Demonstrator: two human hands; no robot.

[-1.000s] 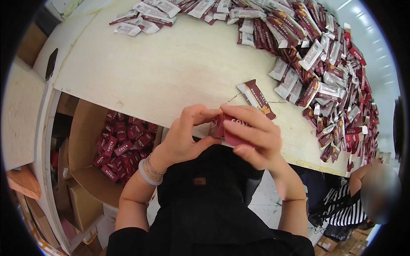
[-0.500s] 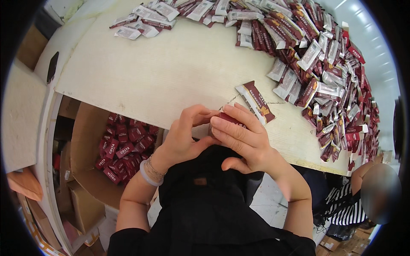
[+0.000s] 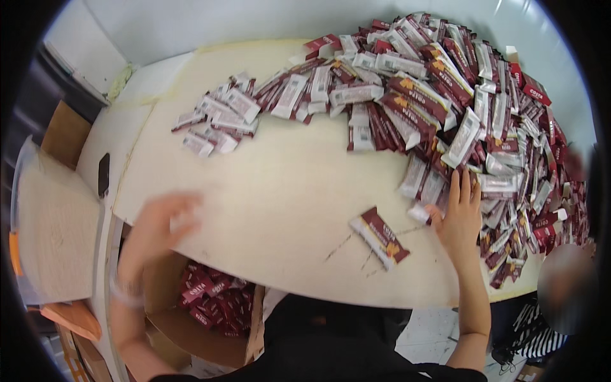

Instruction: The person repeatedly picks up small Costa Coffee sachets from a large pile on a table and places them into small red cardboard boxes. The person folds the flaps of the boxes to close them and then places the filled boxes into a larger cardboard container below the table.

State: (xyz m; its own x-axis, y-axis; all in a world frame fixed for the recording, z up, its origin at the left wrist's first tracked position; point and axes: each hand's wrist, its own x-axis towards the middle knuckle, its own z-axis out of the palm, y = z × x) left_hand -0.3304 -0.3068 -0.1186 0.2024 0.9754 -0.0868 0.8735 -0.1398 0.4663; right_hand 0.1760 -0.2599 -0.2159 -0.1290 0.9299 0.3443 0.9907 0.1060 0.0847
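Observation:
My right hand [image 3: 459, 216] reaches into the near side of a large heap of maroon and silver snack packets [image 3: 417, 99]. Its fingers are stretched and spread over the packets, and the thumb lies beside a pale packet end [image 3: 419, 214]. My left hand [image 3: 167, 223], blurred by motion, hangs above the table's near left edge, by the carton. A gap shows between its thumb and fingers, with nothing visible in it. One single maroon and white packet [image 3: 380, 238] lies apart on the table between my hands, touched by neither.
Below the table edge, an open cardboard carton [image 3: 254, 318] holds many small red boxes [image 3: 219, 305]. A dark phone-like object [image 3: 104, 175] lies at the table's left. A clear-sided bin [image 3: 57, 235] stands far left. Another person's striped clothing [image 3: 541, 331] shows at lower right.
My hands have parted: the left went left toward the carton, the right went right onto the heap. The small red box they held together is no longer in them. The view has shifted.

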